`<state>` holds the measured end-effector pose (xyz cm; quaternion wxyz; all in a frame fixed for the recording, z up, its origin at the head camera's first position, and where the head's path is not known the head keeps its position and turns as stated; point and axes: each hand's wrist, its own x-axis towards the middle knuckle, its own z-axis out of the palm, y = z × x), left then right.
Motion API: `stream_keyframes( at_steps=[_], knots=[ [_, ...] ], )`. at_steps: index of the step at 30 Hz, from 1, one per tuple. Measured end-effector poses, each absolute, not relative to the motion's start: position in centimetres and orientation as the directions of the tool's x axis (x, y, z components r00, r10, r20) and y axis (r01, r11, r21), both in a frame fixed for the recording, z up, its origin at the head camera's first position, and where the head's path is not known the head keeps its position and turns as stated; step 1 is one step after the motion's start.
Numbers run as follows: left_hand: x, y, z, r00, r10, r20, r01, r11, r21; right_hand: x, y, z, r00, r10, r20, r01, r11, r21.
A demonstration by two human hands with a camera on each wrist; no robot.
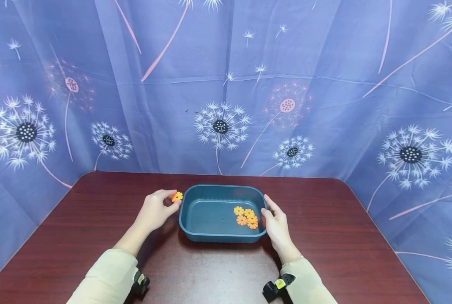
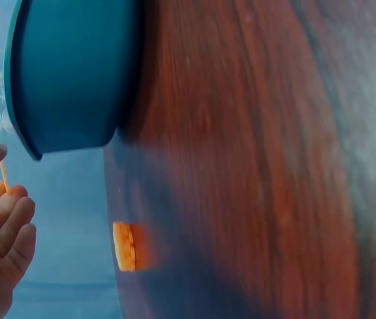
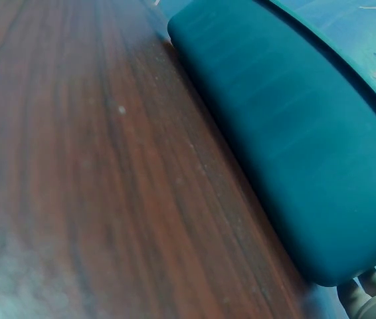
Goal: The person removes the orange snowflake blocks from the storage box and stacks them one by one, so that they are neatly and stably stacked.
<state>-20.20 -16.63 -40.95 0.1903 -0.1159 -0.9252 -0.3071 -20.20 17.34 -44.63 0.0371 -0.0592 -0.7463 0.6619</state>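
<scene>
My left hand (image 1: 156, 210) pinches an orange, notched flower-shaped plastic disc (image 1: 178, 196) between thumb and fingertips, just outside the left rim of a dark teal basin (image 1: 203, 215). In the left wrist view the held disc (image 2: 4, 176) shows edge-on. Several similar orange discs (image 1: 242, 220) lie loosely grouped inside the basin, toward its right end. My right hand (image 1: 277, 223) grips the basin's right wall, thumb at the rim and fingers along the outside. Below the left hand, a small stack of orange discs (image 2: 123, 246) sits on the table; the hand hides it in the head view.
The dark red wooden table (image 1: 336, 240) carries the basin near its middle. A blue curtain with dandelion prints (image 1: 165, 114) hangs behind the table and along its sides. A black wrist camera (image 1: 273, 291) is strapped to each sleeve.
</scene>
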Motion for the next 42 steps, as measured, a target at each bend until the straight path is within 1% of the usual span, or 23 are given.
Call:
stream_keyframes(
  at_steps=[3, 8, 11, 19, 25, 31, 37, 42],
  knots=[
    [-20.3, -17.3, -40.9, -0.921, 0.087, 0.379, 0.291, 0.800, 0.525, -20.2, 17.4, -44.6, -0.990, 0.136, -0.023, 0.040, 0.124, -0.991],
    [-20.4, -18.4, -41.0, -0.963, 0.059, 0.264, 0.200, 0.811, 0.550, -20.1, 17.5, -44.5, -0.992, 0.122, -0.026, 0.043, 0.134, -0.990],
    [-20.4, -18.9, -41.1, -0.975, 0.049, 0.217, 0.166, 0.809, 0.564, -20.1, 17.5, -44.5, -0.993, 0.112, -0.027, 0.042, 0.137, -0.990],
    [-20.6, -19.8, -41.8, -0.981, 0.038, 0.188, 0.141, 0.811, 0.568, -20.1, 17.5, -44.6, -0.993, 0.118, -0.026, 0.042, 0.136, -0.990],
    [-20.5, -20.2, -41.7, -0.990, 0.036, 0.139, 0.110, 0.810, 0.576, -20.2, 17.5, -44.6, -0.994, 0.109, -0.018, 0.034, 0.148, -0.988],
    [-20.5, -20.5, -42.0, -0.995, 0.045, 0.090, 0.087, 0.836, 0.542, -20.2, 17.5, -44.6, -0.994, 0.107, -0.017, 0.034, 0.151, -0.988],
    [-20.5, -20.7, -42.4, -0.995, 0.053, 0.081, 0.087, 0.858, 0.506, -20.3, 17.6, -44.6, -0.995, 0.096, -0.013, 0.027, 0.142, -0.989],
    [-20.4, -20.8, -42.6, -0.995, 0.054, 0.087, 0.088, 0.888, 0.451, -20.3, 17.5, -44.7, -0.995, 0.099, -0.015, 0.029, 0.140, -0.990]
  ],
)
